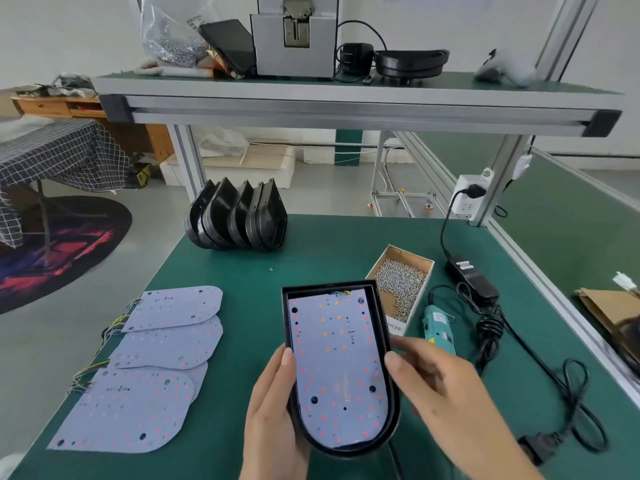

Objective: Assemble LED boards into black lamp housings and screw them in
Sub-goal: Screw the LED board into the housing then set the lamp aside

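Note:
A black lamp housing [379, 306] lies in front of me on the green table, and a pale LED board [334, 362] with red and orange dots sits inside it. My left hand [273, 414] grips the housing's left side, thumb on the board's edge. My right hand [446, 393] holds the right side, thumb at the rim. Three more LED boards [166, 344] with wire tails lie spread at the left. Several empty black housings [239, 216] stand stacked on edge at the table's far side.
A cardboard box of screws [401, 275] stands right of the housing. A teal electric screwdriver [440, 329] lies beside it, with a black power adapter [471, 275] and coiled cable [575, 403] further right. An aluminium shelf [346, 105] spans overhead.

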`<state>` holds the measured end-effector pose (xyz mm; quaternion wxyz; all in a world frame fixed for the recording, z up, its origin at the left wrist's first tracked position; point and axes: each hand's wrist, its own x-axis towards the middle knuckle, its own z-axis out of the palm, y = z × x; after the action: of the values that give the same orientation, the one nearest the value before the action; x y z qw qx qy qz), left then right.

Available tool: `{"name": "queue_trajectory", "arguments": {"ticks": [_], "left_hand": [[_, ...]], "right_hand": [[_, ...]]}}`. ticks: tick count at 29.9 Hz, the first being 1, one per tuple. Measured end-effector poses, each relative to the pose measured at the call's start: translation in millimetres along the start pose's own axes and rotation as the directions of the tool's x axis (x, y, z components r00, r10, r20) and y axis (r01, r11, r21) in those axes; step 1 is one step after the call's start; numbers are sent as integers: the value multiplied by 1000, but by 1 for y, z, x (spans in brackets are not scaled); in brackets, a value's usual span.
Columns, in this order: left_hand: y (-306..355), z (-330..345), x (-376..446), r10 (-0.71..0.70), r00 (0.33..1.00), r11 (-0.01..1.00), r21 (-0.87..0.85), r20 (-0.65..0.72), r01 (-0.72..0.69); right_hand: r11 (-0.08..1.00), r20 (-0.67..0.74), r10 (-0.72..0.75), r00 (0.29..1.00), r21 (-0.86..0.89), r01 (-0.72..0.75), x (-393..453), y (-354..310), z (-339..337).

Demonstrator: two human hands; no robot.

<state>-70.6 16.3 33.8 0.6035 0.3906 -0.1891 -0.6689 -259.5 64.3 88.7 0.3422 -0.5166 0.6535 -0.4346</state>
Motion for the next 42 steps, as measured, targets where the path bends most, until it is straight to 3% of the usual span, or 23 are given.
{"name": "queue_trajectory", "arguments": {"ticks": [4, 8, 14, 19, 23, 26, 30, 33, 42], "left_hand": [[0, 3, -16, -29, 995, 999, 44, 93, 25], [4, -2, -20, 44, 973, 921, 367, 228, -127], [3, -19, -16, 72, 976, 835, 523, 206, -172], [0, -33, 1, 27, 996, 801, 594, 84, -72], [-4, -31, 13, 39, 997, 774, 629, 61, -69], [-8, -23, 19, 36, 996, 758, 648, 82, -81], [-12, -18, 24, 48, 995, 743, 662, 88, -94], [-12, -21, 25, 49, 995, 747, 658, 92, -98], [-11, -24, 22, 41, 992, 757, 645, 119, -109]], "right_hand": [[1000, -33, -2, 999, -14, 1, -11, 4, 26], [999, -77, -5, 997, -32, 2, -17, 7, 37], [997, -84, 14, 996, -69, -20, -25, 16, 49], [964, 96, 29, 995, -264, -3, -13, 20, 32], [941, -146, -56, 988, -339, 3, 41, 17, 7], [821, -195, -133, 972, -571, -2, 105, 11, -5], [471, -109, -64, 992, -880, -66, 172, 14, -3], [254, -28, 10, 1000, -967, -29, 193, 22, 0], [192, 17, -10, 1000, -981, 18, 208, 35, 1]]}}
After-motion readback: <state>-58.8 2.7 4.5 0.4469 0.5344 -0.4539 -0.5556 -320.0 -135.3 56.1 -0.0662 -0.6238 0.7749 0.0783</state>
